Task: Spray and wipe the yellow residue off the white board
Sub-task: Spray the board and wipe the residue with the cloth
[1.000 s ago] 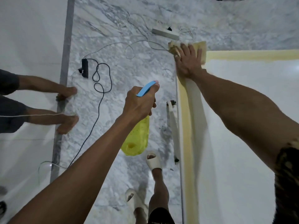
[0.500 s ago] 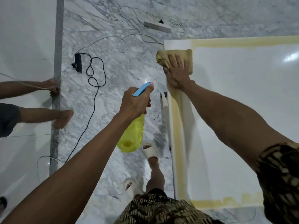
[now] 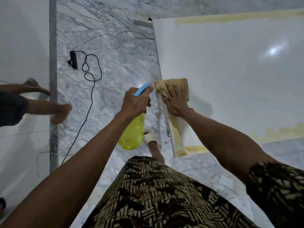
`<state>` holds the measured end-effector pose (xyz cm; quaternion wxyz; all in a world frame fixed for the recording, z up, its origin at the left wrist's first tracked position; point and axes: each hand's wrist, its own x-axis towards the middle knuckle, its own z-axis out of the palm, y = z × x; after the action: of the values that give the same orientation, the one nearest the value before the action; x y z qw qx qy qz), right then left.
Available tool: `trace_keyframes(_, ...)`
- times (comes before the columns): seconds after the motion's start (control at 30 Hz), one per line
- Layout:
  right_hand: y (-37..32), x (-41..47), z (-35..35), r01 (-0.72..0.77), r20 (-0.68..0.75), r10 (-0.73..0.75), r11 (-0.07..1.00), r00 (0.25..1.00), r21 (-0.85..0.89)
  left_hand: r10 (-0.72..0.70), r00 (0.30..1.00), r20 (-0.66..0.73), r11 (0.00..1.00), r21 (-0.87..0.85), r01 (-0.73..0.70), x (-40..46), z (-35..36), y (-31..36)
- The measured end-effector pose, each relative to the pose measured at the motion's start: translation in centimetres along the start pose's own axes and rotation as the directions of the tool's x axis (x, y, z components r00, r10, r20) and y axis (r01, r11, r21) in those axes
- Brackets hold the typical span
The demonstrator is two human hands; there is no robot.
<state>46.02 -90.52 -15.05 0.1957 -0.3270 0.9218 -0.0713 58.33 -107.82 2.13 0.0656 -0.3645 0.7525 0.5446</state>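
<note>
Right hand [image 3: 175, 102] flat, fingers straight on the tan folded cloth [image 3: 179, 87], left hand [image 3: 135, 102] gripping the yellow plastic spray bottle [image 3: 131, 134] — risk: a soiled cloth smears residue across the glossy white board [image 3: 230, 71].

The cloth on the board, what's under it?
The cloth lies on the white board near its left edge, pressed by the right hand. Any yellow residue beneath is hidden.

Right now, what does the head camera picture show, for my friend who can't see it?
A person's right hand presses a yellowed cloth flat on the white board's left edge, while the left hand holds a yellow spray bottle over the marble floor. Yellow residue remains near the corner.
</note>
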Motion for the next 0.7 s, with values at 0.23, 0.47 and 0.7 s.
trace_keyframes(0.23, -1.5, -16.2, 6.0, 0.000, -0.015, 0.000, 1.000, 1.000, 0.002, 0.036, 0.997, 0.061, 0.999, -0.042, -0.033, -9.3, 1.7, -5.7)
trace_keyframes(0.47, -2.4, -27.1, 9.3, -0.010, 0.051, 0.011, 1.000, 0.999, -0.012, 0.085, 0.988, 0.130, 0.996, -0.020, -0.083, -15.0, 3.1, -8.5)
trace_keyframes(0.7, -3.5, -33.6, 9.3, -0.156, 0.261, 0.080, 0.945, 0.962, 0.287, 0.143, 0.979, 0.143, 0.989, 0.025, -0.148, -17.1, 2.8, -7.7)
